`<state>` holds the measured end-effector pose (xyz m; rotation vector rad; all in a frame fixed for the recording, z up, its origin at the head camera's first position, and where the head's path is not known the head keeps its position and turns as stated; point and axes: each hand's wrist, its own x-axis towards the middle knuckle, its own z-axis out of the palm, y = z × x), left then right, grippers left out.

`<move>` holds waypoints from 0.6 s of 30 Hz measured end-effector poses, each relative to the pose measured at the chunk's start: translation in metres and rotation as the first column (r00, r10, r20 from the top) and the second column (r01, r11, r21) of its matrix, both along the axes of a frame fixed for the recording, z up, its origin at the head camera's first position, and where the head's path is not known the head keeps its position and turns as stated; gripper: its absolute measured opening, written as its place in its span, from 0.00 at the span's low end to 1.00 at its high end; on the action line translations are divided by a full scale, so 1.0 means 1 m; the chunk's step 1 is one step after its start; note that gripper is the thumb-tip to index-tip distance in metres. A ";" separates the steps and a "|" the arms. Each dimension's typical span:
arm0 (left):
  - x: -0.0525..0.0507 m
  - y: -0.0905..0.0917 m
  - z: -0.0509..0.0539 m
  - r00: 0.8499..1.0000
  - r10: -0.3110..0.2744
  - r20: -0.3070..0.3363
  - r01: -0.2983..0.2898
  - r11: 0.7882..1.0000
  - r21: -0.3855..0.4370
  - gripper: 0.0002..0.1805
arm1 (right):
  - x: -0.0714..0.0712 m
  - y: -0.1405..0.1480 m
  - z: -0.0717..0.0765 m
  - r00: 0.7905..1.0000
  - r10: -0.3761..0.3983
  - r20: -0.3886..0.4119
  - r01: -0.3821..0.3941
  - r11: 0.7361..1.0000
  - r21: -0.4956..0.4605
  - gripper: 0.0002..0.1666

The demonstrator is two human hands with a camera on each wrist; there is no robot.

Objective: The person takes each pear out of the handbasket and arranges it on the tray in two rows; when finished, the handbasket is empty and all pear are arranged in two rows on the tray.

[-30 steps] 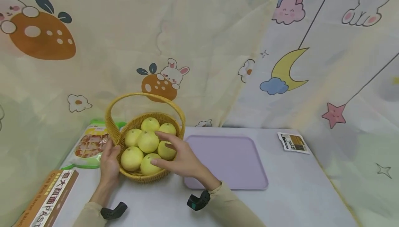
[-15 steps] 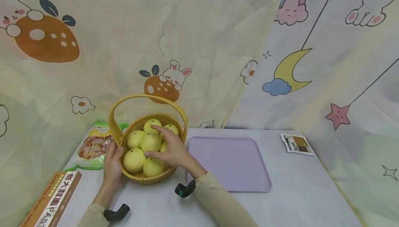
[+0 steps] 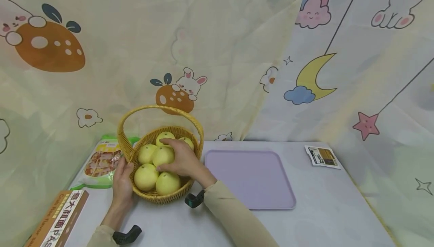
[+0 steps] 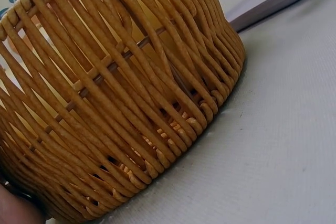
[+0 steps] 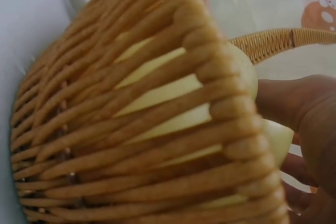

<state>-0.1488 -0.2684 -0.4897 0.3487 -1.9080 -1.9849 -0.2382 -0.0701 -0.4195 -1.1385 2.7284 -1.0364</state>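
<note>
Toward the left of the white table stands a yellow woven basket, upright, its tall handle arching over the opening. Six pale yellow-green fruits can be seen heaped inside; more of them may be hidden by the hand. The right hand reaches over the basket's right side, thumb and fingers curled about the middle fruit, which lies in the basket among the others. The left hand touches the basket's left side near the foot of the handle; its fingers are partly hidden, so I cannot tell whether they curl round the rim.

Right of the basket lies a flat lilac tray. A green-edged food bag, partly behind the basket, carries a picture of reddish-brown pieces, its print too small to read. At the lower left, a brown box reads "Crab Roe flavor", with Chinese characters and "PAS" before the frame cuts it off. A small packet at the far right has illegible print. The cloth backdrop says "Juice".
</note>
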 end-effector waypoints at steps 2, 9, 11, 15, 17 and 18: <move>0.000 0.000 -0.001 1.000 0.002 -0.007 -0.002 1.000 0.007 0.30 | -0.001 -0.003 0.000 1.000 -0.012 0.003 0.012 0.999 0.034 0.50; 0.000 -0.001 -0.002 1.000 -0.001 -0.009 0.001 1.000 0.018 0.30 | -0.005 -0.008 -0.001 0.999 -0.036 0.032 0.032 0.995 0.097 0.51; 0.000 -0.001 -0.002 1.000 -0.003 0.000 0.003 1.000 0.017 0.30 | -0.006 -0.008 0.000 0.998 -0.039 0.046 0.034 0.994 0.106 0.51; 0.001 -0.001 -0.002 1.000 -0.010 0.012 0.010 1.000 0.013 0.31 | -0.008 -0.008 -0.001 0.997 -0.042 0.069 0.035 0.995 0.097 0.51; 0.001 -0.001 -0.002 1.000 -0.011 0.012 0.011 1.000 0.011 0.31 | -0.008 -0.008 -0.001 0.996 -0.043 0.076 0.037 0.996 0.080 0.50; 0.001 -0.001 -0.002 1.000 -0.012 0.013 0.012 1.000 0.010 0.31 | -0.007 -0.008 -0.002 0.996 -0.044 0.074 0.039 0.997 0.071 0.50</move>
